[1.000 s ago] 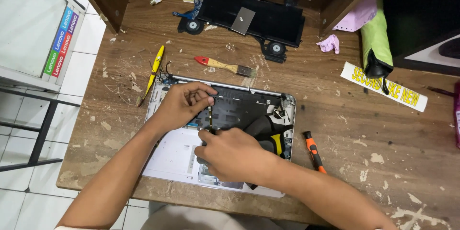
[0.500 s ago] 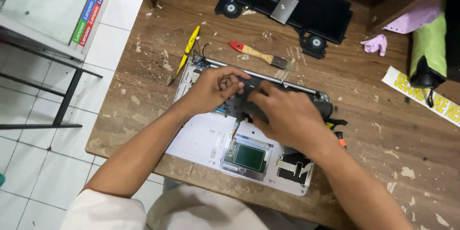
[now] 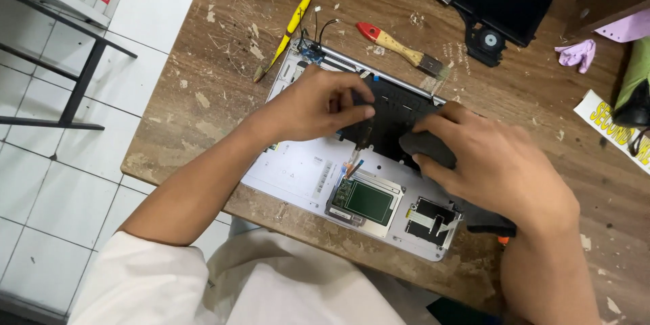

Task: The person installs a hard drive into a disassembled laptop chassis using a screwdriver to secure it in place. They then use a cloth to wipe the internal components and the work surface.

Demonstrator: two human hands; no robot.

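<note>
On the worn brown wooden table [image 3: 203, 88], far left, a yellow plastic pry tool [image 3: 288, 30] lies slanted just beside the top-left corner of the opened silver laptop base [image 3: 298, 169], which sits w/ its near edge over the table's front edge. Your left hand [image 3: 318, 103] rests on the base's upper left, thumb & fingers pinched together at the edge of the flat black panel [image 3: 389, 118] inside; what they pinch is too small to tell. Below, a green trackpad board [image 3: 369, 202] sits in the base's near part. Behind the base lies a red-handled wooden brush [image 3: 399, 47]. Your right hand [image 3: 501, 166] is clenched round a dark grey tool handle [image 3: 428, 149], pressed vs. the panel's right side. Far right: a crumpled pink glove [image 3: 577, 54].
</note>
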